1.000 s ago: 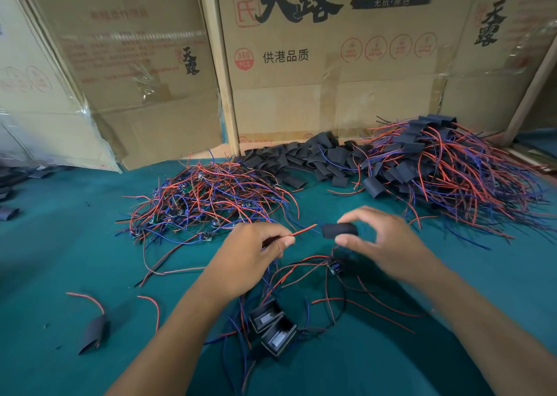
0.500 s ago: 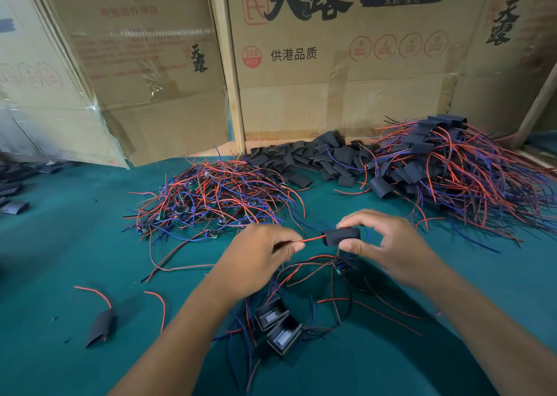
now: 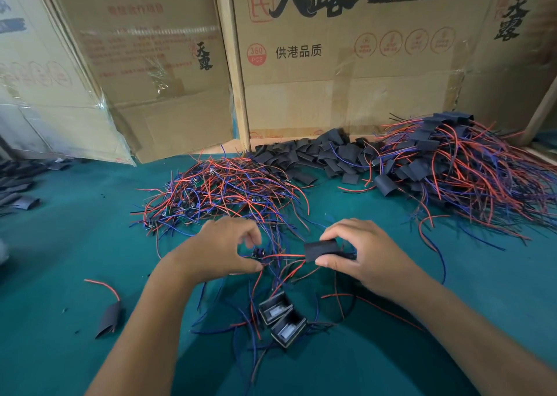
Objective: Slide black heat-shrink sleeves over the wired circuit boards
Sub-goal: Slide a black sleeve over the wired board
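Black sleeve (image 3: 321,249) pinched between hands, wires (image 3: 283,256) entering

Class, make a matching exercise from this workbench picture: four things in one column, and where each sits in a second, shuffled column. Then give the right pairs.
Things:
1. black sleeve
2. small circuit board
3. pile of empty sleeves
4. lone sleeve with red wire

Places:
A. on the green table, near left
B. pinched in the left hand
C. against the cardboard boxes
D. held in the right hand

Pairs: 1-D, 2-B, 3-C, 4-A
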Demonstrator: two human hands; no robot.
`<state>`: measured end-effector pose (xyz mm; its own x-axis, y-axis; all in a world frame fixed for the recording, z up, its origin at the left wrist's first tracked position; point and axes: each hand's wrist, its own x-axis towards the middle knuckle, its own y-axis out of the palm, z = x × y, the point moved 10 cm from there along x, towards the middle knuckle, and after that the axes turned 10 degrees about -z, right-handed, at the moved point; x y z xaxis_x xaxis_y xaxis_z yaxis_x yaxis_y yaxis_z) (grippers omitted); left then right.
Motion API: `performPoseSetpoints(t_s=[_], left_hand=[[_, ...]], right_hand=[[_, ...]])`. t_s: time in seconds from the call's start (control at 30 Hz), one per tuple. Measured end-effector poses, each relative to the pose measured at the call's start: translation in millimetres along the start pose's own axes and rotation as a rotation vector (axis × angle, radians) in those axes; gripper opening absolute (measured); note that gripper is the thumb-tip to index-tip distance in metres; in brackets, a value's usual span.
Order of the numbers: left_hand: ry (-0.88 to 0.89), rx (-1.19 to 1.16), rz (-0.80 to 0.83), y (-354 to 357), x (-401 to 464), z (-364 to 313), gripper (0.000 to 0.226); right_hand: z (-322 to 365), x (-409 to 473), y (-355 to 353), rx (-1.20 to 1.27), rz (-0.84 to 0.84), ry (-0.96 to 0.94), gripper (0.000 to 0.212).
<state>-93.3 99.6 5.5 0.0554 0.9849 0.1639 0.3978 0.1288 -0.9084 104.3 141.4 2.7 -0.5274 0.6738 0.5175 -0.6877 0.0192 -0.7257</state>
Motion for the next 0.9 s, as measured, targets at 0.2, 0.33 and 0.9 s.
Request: performPoseSetpoints(t_s=[0.2,0.33,0.9], left_hand=[[-0.080,0.015,0.113,14,-3,19,0.020],[-0.060,0.002,0.008,10,4,19,0.024],[0.277,0.008,-0.296,-1,8,-45,0.014]], right_hand=[[2,0,1,-0.048,-0.009,-0.008,0.037],[3,0,3,-0.061,-0.004,-0.019,0.039],[11,3,-13,-0.311,-0.039,-0.055,0.035]])
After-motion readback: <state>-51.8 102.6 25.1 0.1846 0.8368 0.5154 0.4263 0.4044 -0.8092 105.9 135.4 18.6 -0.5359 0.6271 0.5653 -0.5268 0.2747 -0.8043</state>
